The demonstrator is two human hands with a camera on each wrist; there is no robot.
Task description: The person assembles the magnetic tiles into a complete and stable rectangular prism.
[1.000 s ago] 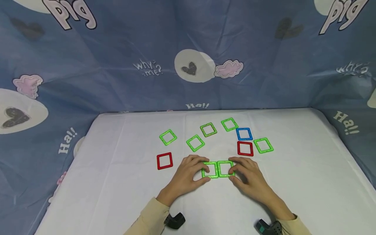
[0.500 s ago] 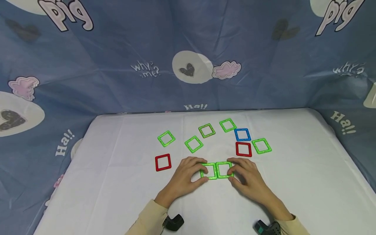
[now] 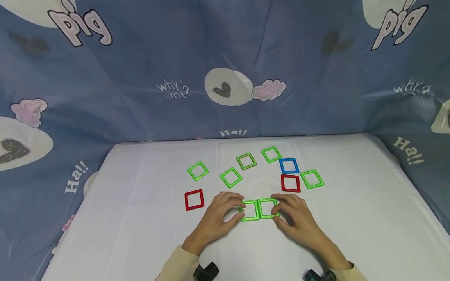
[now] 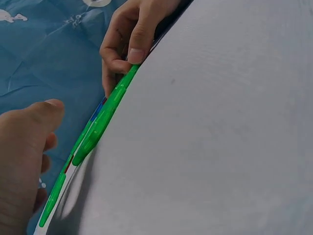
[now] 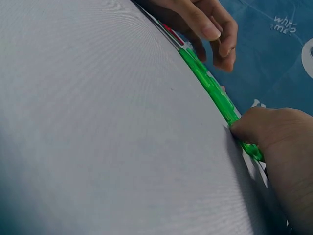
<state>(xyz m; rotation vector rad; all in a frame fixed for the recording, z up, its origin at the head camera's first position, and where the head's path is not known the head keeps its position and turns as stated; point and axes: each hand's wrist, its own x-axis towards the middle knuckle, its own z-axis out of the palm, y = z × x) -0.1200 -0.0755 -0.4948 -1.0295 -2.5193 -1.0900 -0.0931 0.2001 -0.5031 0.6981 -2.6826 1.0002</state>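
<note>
Squares [image 3: 259, 209] are pinched at three o'clock by the right hand [image 3: 299, 221], seemingly for flush alignment; the left hand [image 3: 215, 219], loosely curved, is held empty at nine.

Room between wrists [image 3: 330, 251], obstacle (red square [image 3: 291, 190]) beyond right hand [image 3: 297, 220]

I'm looking at a small screened-off work nook; whether it sits in a home, a lab or an office, I can't tell. Blue printed sheeting [image 3: 140, 113] closes in the far side and both ends, with playful "pig" lettering [image 3: 75, 26], a pink cloud [image 3: 268, 90] and a dark heart [image 3: 222, 90], more nursery than workshop in its look. Before it spreads a white-covered bench [image 3: 123, 242], bearing toy-like green square frames [image 3: 259, 209]. Black devices [image 3: 206, 271] at the person's cuffs [image 3: 179, 263] lend it a makeshift recording-spot air.
</note>
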